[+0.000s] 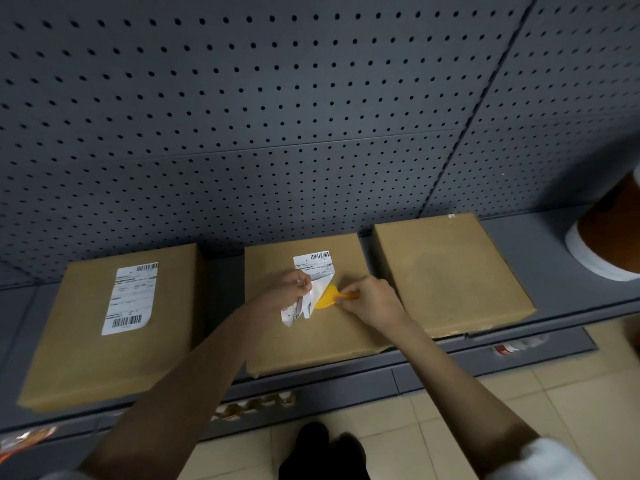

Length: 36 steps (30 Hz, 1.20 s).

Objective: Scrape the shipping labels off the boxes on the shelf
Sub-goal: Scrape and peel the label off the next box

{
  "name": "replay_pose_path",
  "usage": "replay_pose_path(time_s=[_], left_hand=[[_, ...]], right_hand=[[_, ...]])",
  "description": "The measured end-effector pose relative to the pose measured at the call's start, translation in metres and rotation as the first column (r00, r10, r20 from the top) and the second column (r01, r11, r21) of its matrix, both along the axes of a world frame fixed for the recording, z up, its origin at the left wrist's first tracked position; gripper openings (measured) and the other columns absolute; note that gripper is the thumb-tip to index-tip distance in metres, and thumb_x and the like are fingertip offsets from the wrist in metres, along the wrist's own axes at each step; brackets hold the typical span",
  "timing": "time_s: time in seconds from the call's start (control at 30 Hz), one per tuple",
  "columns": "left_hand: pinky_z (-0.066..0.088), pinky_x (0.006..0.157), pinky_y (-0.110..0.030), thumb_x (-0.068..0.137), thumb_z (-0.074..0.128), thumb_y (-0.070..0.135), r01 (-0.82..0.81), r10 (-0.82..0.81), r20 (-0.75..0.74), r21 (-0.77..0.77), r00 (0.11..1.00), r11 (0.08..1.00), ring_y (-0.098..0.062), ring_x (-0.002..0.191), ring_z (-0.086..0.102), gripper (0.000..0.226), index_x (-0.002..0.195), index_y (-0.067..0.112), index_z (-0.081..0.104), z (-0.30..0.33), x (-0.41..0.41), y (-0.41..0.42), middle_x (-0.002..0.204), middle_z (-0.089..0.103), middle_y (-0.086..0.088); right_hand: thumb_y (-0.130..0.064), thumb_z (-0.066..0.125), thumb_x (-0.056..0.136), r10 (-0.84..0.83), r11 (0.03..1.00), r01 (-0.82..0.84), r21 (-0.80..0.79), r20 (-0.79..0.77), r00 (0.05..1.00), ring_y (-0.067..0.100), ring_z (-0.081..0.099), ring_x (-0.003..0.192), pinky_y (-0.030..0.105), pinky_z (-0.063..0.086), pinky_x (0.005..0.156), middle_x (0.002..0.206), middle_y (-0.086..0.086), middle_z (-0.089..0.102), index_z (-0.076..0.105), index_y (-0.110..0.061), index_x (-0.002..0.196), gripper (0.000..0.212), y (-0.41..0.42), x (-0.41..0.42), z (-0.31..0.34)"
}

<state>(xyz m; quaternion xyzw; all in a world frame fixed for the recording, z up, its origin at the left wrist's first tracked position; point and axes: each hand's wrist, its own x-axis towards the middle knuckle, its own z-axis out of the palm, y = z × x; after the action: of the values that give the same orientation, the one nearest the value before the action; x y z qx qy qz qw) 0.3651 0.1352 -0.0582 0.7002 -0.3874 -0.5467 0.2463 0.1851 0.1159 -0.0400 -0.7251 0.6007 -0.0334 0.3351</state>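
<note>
Three flat brown cardboard boxes lie side by side on a grey shelf (540, 237). The middle box (311, 341) carries a white shipping label (313, 266) that is half peeled, its lower part crumpled and lifted. My left hand (289, 287) pinches that loose part. My right hand (369, 299) grips the handle of a yellow plastic scraper (327, 296), whose blade lies under the lifted label on the box top. The left box (86, 358) has a whole white label (130, 299) stuck flat. The right box (450, 275) shows no label on top.
A grey perforated back panel (277, 98) rises behind the boxes. A white and orange round container (609, 237) stands at the shelf's right end. Below the shelf edge is a lower shelf with packaged goods (256, 405), and beige floor tiles (485, 410).
</note>
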Motion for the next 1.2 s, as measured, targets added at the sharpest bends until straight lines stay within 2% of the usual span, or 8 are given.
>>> replay_pose_path(time_s=[0.13,0.3,0.47,0.6,0.7,0.8,1.0,1.2], left_hand=[[0.036,0.057,-0.021,0.096,0.045,0.006,-0.069,0.070,-0.120,0.014,0.990,0.998,-0.011,0.066,0.044,0.026,0.075,0.021,0.049,0.001,0.002,0.000,0.077,0.048,0.000],[0.031,0.055,-0.022,0.095,0.045,0.004,-0.063,0.062,-0.080,-0.013,0.995,0.998,-0.010,0.063,0.040,0.028,0.072,0.020,0.048,0.005,-0.002,-0.002,0.075,0.047,0.000],[0.037,0.056,-0.018,0.091,0.049,0.014,-0.241,0.240,-0.192,0.018,0.951,0.970,-0.008,0.062,0.044,0.021,0.071,0.017,0.048,0.018,-0.013,0.004,0.071,0.047,0.002],[0.039,0.055,-0.025,0.074,0.072,0.020,0.002,0.043,0.134,-0.321,0.990,0.947,-0.019,0.076,0.053,0.033,0.086,0.024,0.041,0.003,-0.019,0.025,0.090,0.057,-0.001],[0.048,0.066,-0.033,0.070,0.074,0.028,0.127,0.058,0.498,-0.331,0.865,0.935,-0.026,0.092,0.060,0.058,0.114,0.027,0.037,-0.003,-0.027,0.031,0.113,0.060,0.001],[0.048,0.086,-0.039,0.067,0.077,0.023,0.174,0.087,0.596,-0.366,0.798,0.914,-0.028,0.113,0.054,0.084,0.136,0.023,0.030,-0.008,-0.033,0.031,0.130,0.052,-0.004],[0.044,0.078,-0.031,0.073,0.073,0.023,0.178,0.051,0.570,-0.339,0.820,0.924,-0.027,0.109,0.058,0.061,0.127,0.019,0.046,-0.010,-0.018,0.028,0.125,0.060,-0.005],[0.053,0.082,-0.034,0.067,0.075,0.019,0.187,-0.008,0.461,-0.344,0.888,0.920,-0.023,0.100,0.065,0.063,0.123,0.021,0.046,-0.002,-0.010,0.020,0.115,0.068,0.000]], right_hand=[[-0.038,0.068,0.081,-0.005,1.000,0.004,-0.017,-0.009,1.000,0.018,0.066,0.102,0.027,0.050,0.086,0.107,-0.001,0.074,0.074,-0.024,0.100,0.025,-0.002,-0.002,0.000],[-0.036,0.066,0.083,0.049,0.997,-0.048,-0.052,0.013,0.999,0.019,0.064,0.106,0.028,0.050,0.090,0.112,0.000,0.071,0.073,-0.022,0.106,0.028,0.003,0.012,0.000],[-0.039,0.065,0.083,0.014,0.999,-0.015,-0.049,-0.026,1.000,0.020,0.065,0.105,0.030,0.052,0.087,0.110,-0.001,0.073,0.073,-0.023,0.105,0.028,-0.004,-0.001,0.002],[-0.038,0.067,0.082,0.019,0.999,-0.018,-0.048,0.025,1.000,0.019,0.066,0.103,0.032,0.053,0.088,0.107,-0.001,0.074,0.074,-0.023,0.102,0.027,-0.003,0.004,0.004],[-0.038,0.068,0.081,0.000,0.999,0.001,-0.037,0.046,0.999,0.018,0.065,0.105,0.032,0.052,0.091,0.108,-0.001,0.073,0.074,-0.021,0.101,0.027,-0.002,0.005,0.004],[-0.038,0.068,0.081,-0.007,0.999,0.009,-0.034,0.058,0.998,0.018,0.065,0.106,0.031,0.051,0.092,0.108,-0.001,0.074,0.074,-0.020,0.101,0.028,0.000,0.003,0.002],[-0.038,0.066,0.083,-0.018,1.000,0.021,-0.021,0.101,0.995,0.017,0.066,0.101,0.030,0.052,0.087,0.102,-0.001,0.075,0.075,-0.020,0.098,0.025,0.001,0.003,0.002],[-0.040,0.068,0.081,-0.051,0.999,0.050,0.007,0.102,0.993,0.014,0.066,0.100,0.020,0.046,0.079,0.103,-0.004,0.075,0.076,-0.023,0.099,0.025,-0.004,-0.007,0.003]])
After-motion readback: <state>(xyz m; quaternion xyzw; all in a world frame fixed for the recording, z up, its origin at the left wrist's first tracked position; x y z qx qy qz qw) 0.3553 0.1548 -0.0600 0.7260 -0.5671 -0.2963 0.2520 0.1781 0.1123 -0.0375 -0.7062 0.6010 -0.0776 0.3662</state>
